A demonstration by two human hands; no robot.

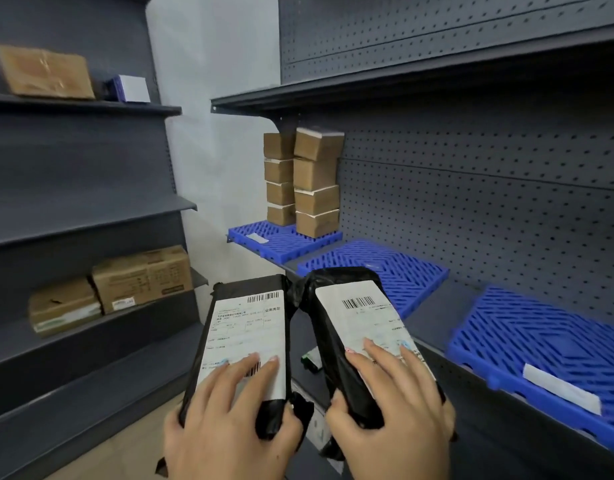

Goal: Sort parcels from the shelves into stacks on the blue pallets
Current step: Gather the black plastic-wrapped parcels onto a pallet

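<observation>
"Under each hand, what was held?"

"A black-bagged parcel apiece. The left hand gripped the near end of the left parcel, fingers laid over its white label, thumb tucked beneath. The right hand clasped the right parcel the same way. The parcels' far ends were close together; whether they touched, I couldn't tell."

"Which step was that?"

"Carrying, I'd judge: both parcels were up in the air, not yet on any pallet."

"Where could they go?"

"Just beyond the right hand's parcel lay the middle pallet. Out to the right of that hand was the near pallet. Far ahead of both hands, the far pallet carried two stacks of brown boxes."

"And next?"

"Probably reading the labels, choosing a pallet, then reaching forward to lay one parcel flat."
</observation>
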